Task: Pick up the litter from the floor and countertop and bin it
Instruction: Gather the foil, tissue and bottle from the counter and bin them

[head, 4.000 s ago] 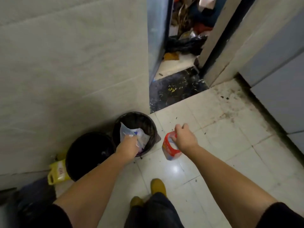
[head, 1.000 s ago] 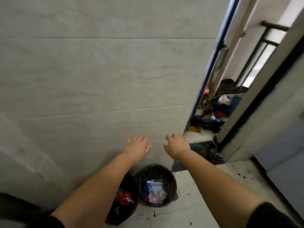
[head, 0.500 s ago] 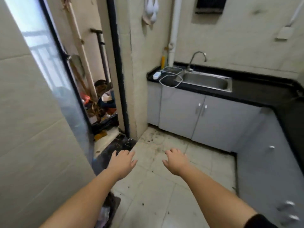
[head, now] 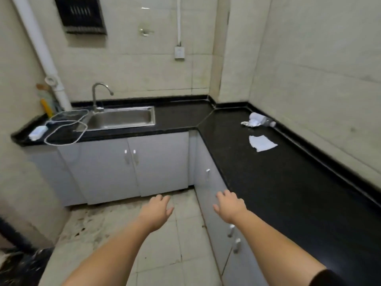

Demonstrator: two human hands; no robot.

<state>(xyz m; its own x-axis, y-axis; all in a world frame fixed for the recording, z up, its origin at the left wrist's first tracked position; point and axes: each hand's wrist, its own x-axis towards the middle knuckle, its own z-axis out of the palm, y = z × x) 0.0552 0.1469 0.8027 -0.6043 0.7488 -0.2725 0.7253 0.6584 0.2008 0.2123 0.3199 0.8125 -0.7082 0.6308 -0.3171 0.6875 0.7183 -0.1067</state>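
Two pieces of litter lie on the black countertop [head: 278, 182] at the right: a flat torn white paper [head: 261, 143] and, further back by the wall, a crumpled clear plastic bottle with wrapper [head: 257, 120]. My left hand [head: 157, 209] hovers over the floor tiles, fingers spread, holding nothing. My right hand [head: 229, 206] is stretched out in front of the cabinet doors below the counter edge, also empty with fingers apart. Both hands are well short of the litter. No bin is in view.
A steel sink [head: 121, 118] with a tap sits in the back counter. A white cable and adapter [head: 61, 129] lie left of it. Grey cabinets [head: 132, 168] run under both counters. The floor [head: 99, 226] near the left wall is stained and speckled with dirt.
My view has swung right from the bins and doorway to the kitchen corner. Both hands let go of the litter earlier and stay empty. The right counter's litter has come into sight.
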